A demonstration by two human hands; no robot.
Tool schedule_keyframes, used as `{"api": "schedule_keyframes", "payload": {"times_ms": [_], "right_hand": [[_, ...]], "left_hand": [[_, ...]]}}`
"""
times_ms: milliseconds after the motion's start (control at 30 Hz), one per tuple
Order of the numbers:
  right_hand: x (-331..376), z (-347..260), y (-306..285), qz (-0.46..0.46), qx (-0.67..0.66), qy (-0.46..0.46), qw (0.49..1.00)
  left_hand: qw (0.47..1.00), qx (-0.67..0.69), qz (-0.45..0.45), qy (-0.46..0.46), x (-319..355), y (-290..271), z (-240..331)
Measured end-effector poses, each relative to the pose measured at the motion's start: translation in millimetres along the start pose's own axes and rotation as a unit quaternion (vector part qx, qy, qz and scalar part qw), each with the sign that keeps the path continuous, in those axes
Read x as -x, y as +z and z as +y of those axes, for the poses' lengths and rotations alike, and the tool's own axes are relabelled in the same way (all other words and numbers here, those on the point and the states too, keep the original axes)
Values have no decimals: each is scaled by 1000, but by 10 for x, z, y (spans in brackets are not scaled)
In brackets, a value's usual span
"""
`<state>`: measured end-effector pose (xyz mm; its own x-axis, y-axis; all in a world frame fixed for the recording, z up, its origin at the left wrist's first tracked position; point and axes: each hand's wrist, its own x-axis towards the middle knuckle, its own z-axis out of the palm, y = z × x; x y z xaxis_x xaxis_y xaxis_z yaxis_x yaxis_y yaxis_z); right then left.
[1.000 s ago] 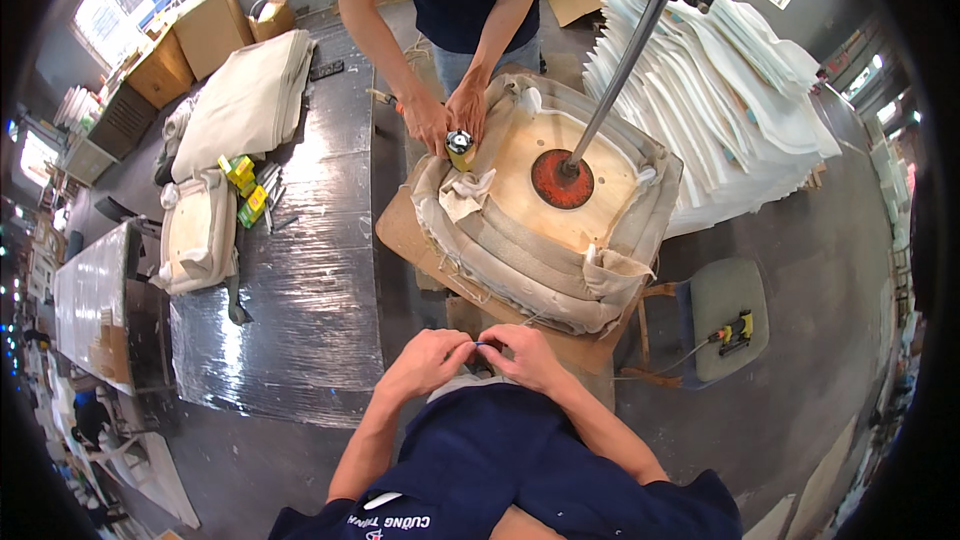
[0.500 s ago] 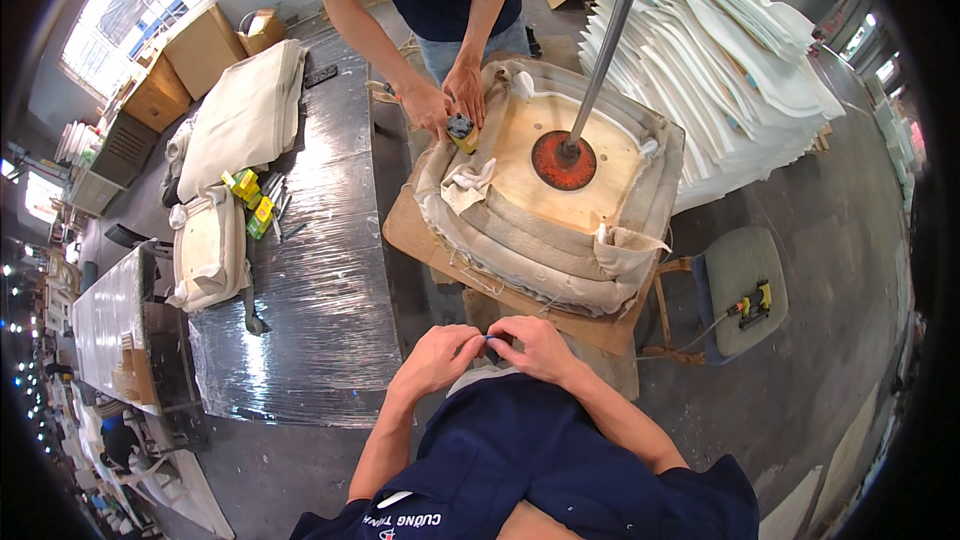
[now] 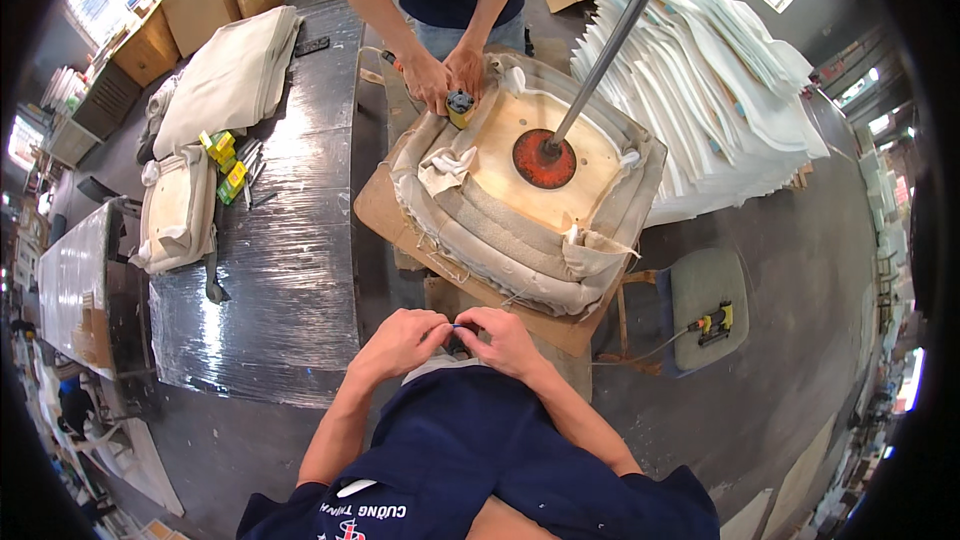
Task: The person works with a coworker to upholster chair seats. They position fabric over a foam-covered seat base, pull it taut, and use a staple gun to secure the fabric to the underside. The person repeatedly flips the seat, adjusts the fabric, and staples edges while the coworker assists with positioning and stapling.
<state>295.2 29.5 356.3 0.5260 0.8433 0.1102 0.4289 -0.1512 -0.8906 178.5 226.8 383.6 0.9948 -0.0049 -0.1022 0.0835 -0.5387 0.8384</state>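
Boxes leftward; blue item handheld

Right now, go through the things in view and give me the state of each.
Left hand: fingers closed on a small blue item
Right hand: fingers closed on the same item
Padded seat: wooden panel facing up
Red disc: flat against the panel
Yellow tool: held by the co-worker
Yellow-and-black tool: lying unheld, hose attached
White sheets: stacked
Beige fabric: stacked flat
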Motion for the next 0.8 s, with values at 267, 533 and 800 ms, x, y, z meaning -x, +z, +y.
{"api": "schedule_keyframes", "payload": {"times_ms": [267, 533, 800], "right_hand": [[26, -14, 15, -15, -15, 36, 999], [41, -34, -17, -13, -11, 22, 1000], [17, -8, -11, -11, -8, 5, 1000]], "left_hand": [[1000, -7, -3, -10, 33, 0, 46], [1000, -6, -7, -12, 1, -1, 66], [1000, -3, -3, -13, 5, -13, 93]]}}
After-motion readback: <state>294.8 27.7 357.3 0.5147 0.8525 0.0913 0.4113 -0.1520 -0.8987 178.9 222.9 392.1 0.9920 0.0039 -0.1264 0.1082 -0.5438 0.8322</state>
